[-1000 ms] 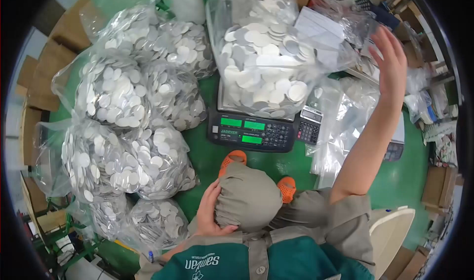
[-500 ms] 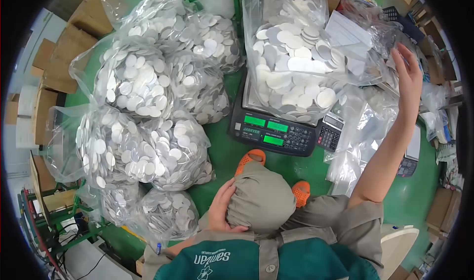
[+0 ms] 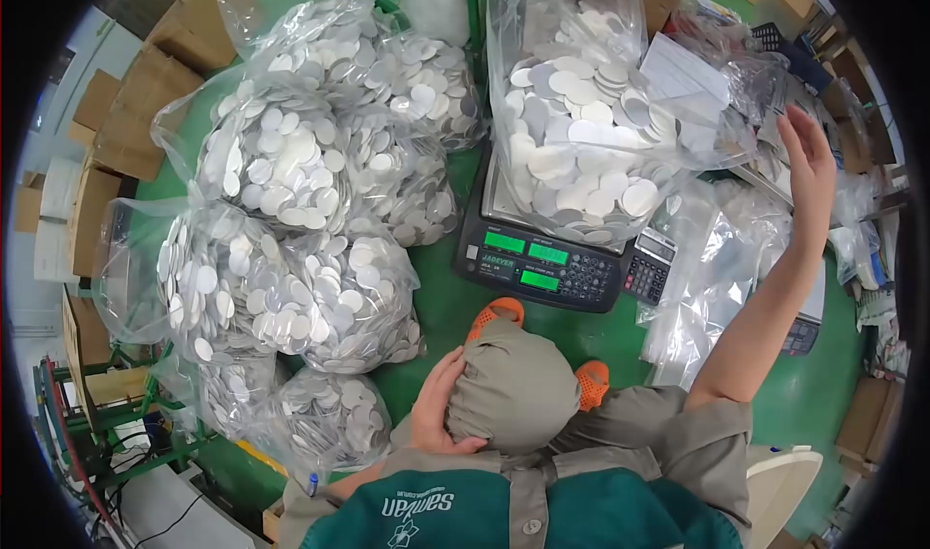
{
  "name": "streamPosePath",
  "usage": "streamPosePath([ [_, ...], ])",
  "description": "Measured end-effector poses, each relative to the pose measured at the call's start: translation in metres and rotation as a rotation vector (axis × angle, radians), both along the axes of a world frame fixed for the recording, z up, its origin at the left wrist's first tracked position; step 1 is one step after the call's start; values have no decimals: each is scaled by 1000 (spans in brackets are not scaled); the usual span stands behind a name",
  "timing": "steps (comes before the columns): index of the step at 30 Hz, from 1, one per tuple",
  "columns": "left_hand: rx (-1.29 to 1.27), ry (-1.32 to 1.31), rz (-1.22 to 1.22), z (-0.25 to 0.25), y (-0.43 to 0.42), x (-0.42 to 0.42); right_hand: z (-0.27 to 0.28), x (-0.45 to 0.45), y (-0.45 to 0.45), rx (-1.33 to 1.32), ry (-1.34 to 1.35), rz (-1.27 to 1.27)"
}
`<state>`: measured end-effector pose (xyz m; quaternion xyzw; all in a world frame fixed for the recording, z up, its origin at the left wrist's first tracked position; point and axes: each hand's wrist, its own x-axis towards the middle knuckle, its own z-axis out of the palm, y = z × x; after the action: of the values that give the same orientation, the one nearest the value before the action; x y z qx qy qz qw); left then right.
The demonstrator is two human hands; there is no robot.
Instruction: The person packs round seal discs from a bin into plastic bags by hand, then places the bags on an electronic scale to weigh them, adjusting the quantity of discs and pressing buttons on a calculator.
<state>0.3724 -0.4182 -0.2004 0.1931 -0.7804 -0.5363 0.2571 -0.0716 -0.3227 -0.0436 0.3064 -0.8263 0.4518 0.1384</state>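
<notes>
My left hand [image 3: 438,408] rests on my bent knee, its thumb spread from the fingers, holding nothing. Out to the right, my right hand [image 3: 812,156] is raised with fingers extended and nothing in it. A large clear plastic bag of round, pale grey discs [image 3: 581,152] sits on a black counting scale [image 3: 542,268] in front of me. The scale's three green displays are lit, too small to read. A calculator [image 3: 650,264] lies against the scale's right side. Nearest my right hand are papers [image 3: 686,69] and crumpled clear plastic.
Several clear bags of similar discs [image 3: 281,171] stand on the green floor [image 3: 441,328] to the left. Flat clear plastic bags [image 3: 693,287] lie right of the calculator. Cardboard boxes [image 3: 121,113] line the left side. A second scale [image 3: 804,331] is partly behind my right forearm.
My right hand has come slightly down and its fingers are closer together. My left hand stays on the knee. The whole view has shifted a little.
</notes>
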Motion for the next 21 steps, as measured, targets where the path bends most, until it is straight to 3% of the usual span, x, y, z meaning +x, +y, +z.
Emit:
streamPosePath([
  [21,19,-3,9,-2,3,1,-6,-9,6,-64,-62,121],
])
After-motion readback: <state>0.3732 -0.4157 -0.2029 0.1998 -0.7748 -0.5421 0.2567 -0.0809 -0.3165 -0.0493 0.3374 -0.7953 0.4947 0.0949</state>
